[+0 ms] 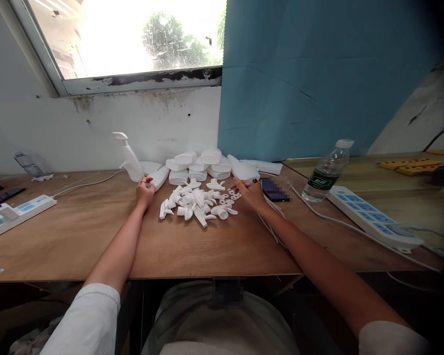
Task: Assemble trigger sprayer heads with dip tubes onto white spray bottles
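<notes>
My left hand (145, 192) rests on the table with curled fingers, close to the foot of an upright white spray bottle (132, 162) and a white bottle lying on its side (160, 178). Whatever its fingertips hold is hidden. My right hand (252, 195) is closed around a thin pen (250, 182), at the edge of a scatter of small white rings (229, 197). Between both hands lies a loose heap of white trigger spray heads (198, 198). Behind the heap, several white bottles (198, 165) are stacked on their sides.
A dark phone (276, 190) and thin white tubes (272, 227) lie right of my right hand. Further right stand a water bottle (323, 172) and a power strip (370, 214). Another power strip (25, 209) is at the left, with a clear bottle (29, 165) behind it.
</notes>
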`<state>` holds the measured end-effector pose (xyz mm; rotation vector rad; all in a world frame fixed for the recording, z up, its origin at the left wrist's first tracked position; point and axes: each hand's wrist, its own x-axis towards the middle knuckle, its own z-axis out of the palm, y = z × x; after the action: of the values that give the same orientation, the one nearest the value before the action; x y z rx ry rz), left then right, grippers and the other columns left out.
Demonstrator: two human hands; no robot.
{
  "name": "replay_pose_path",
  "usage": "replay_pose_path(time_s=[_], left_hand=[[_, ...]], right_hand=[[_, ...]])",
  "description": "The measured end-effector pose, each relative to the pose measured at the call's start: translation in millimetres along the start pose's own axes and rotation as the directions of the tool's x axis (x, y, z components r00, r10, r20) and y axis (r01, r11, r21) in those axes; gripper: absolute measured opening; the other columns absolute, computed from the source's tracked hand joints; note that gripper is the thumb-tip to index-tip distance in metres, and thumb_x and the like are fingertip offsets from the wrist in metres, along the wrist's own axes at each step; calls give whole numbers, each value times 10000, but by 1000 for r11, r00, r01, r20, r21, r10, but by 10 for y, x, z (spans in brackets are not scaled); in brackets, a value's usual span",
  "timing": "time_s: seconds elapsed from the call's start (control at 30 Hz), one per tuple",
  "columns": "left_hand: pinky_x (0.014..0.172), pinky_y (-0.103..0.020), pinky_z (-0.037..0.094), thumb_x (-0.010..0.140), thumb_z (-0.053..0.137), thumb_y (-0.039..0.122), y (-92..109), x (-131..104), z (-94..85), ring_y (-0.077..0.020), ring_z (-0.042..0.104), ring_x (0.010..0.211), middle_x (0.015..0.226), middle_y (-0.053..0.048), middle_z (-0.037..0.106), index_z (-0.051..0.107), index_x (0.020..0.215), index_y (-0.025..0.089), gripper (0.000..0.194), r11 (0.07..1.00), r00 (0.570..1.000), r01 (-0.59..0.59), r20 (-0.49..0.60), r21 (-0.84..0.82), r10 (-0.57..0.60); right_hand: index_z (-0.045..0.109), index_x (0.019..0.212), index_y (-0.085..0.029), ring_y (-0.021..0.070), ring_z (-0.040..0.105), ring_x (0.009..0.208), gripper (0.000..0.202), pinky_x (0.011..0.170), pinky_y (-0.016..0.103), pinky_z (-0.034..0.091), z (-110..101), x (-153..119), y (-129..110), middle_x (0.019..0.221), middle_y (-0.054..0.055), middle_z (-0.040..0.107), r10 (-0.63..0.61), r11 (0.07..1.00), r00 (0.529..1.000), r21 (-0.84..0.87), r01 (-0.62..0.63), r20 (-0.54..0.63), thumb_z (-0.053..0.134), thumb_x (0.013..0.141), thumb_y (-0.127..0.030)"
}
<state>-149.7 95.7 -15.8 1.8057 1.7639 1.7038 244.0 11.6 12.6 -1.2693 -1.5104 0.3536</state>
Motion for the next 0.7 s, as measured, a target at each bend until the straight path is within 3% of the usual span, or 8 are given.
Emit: replay_pose_path(time_s=[0.1, 0.2, 0.33, 0.5, 0.7], left_hand=[[891, -374, 503, 771, 494, 191, -118, 84, -92, -245, 611, 976, 1063, -128, 609, 608, 984, 146, 245, 997, 994, 74, -84, 26, -72], [991, -393, 453, 755, 522, 184, -132, 118, -112, -265, 563, 1104, 1170, -144, 566, 606, 1011, 146, 271, 991, 983, 126, -144, 51, -117], [1101, -417, 351, 739, 601, 231, -126, 129, -86, -297, 460, 1275, 1314, -165, 510, 572, 1125, 139, 398, 965, 957, 259, -141, 37, -252], [970, -381, 466, 818, 552, 307, -133, 120, -72, -263, 617, 1065, 1155, -141, 637, 553, 1138, 139, 361, 950, 947, 313, -73, -11, -313], [872, -311, 501, 830, 549, 325, -158, 111, -52, -221, 653, 953, 1043, -110, 685, 588, 1070, 146, 302, 957, 955, 290, -59, -31, -291]], right_hand=[[741, 659, -138, 173, 612, 510, 533, 543, 272, 432, -1, -22, -55, 540, 69, 667, 8, 1000, 1000, -21, -8, 11, 509, 865, -571], [738, 644, -139, 175, 619, 501, 526, 544, 273, 441, -3, -34, -88, 550, 76, 679, 26, 999, 1000, -33, -25, 10, 519, 857, -568], [745, 655, -136, 184, 634, 510, 524, 540, 271, 448, -5, -35, -77, 542, 76, 680, 13, 999, 1000, -46, -13, 12, 516, 859, -561], [747, 650, -132, 192, 644, 515, 511, 565, 279, 455, 2, -33, -62, 530, 80, 674, 9, 998, 1000, -69, -7, 21, 520, 870, -534], [739, 644, -126, 181, 633, 499, 484, 572, 280, 450, 11, -37, -52, 524, 80, 671, 8, 997, 1000, -79, -5, 30, 521, 879, -489]])
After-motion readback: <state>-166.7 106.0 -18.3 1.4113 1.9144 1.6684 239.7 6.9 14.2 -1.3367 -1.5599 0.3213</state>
